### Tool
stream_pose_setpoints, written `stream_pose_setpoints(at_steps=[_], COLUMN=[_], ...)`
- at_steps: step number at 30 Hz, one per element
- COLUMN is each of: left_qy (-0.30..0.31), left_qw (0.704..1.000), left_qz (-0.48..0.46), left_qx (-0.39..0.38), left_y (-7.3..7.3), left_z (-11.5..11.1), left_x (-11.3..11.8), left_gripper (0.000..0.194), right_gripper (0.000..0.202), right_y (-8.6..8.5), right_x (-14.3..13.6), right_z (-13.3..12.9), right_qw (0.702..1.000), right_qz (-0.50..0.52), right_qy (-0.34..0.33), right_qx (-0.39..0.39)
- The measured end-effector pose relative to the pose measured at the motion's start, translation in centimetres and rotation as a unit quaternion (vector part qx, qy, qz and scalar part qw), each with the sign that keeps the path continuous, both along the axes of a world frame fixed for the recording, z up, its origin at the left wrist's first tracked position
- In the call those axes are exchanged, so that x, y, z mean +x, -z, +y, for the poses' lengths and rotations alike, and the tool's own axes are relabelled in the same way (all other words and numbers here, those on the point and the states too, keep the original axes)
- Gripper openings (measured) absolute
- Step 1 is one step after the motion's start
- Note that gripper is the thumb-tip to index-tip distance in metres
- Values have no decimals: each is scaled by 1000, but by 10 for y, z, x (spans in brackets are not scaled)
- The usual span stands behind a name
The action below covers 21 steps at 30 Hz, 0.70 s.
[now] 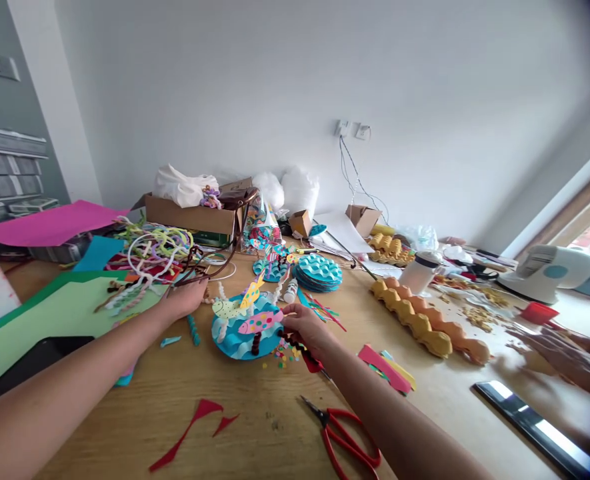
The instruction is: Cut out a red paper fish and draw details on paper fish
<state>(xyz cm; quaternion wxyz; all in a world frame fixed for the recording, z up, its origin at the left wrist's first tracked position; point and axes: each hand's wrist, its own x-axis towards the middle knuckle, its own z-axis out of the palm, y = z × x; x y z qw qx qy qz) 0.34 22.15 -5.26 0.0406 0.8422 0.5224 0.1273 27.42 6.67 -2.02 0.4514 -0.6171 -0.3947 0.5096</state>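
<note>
My right hand (305,325) pinches the tail end of a pink paper fish (261,323) with coloured dots. The fish stands over a round blue wavy base (232,348), where a pale yellow paper fish (229,308) and an orange-yellow one (251,297) also stand among twisted pipe cleaner pieces. My left hand (189,297) reaches out to the left of the base, beside brown straps (215,272) and a heap of pipe cleaners (157,250). Its fingers are largely hidden. Red-handled scissors (342,437) lie near my right forearm.
Blue wavy discs (317,273) are stacked behind the base. Egg carton strips (412,317) and a white bottle (419,272) stand to the right. Another person's blurred hand (545,343) is at the far right, near a phone (535,427). Red paper scraps (189,430) lie in front.
</note>
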Motion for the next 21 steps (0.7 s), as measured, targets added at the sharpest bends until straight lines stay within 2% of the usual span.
stream_pose_setpoints(at_steps=[8,14,17,21], left_qy=[109,208,206,162], left_qw=[993,977,977,986], left_qz=[36,27,13,-24], left_qx=[17,42,49,33], left_y=[-8,-1,3,3], left_z=[-28,-49,-45,-37], left_x=[-19,-15,-13,-16], left_gripper=[28,27,29,31], right_gripper=[18,21,25,23], right_y=[-4,1,8,16], right_x=[11,17,11,-2], right_z=[-15,-25,-25,-22], right_qw=[1000,999,999,998], right_qz=[-14,-30,-39,-60], right_qy=[10,9,5,-4], right_qx=[3,6,11,15])
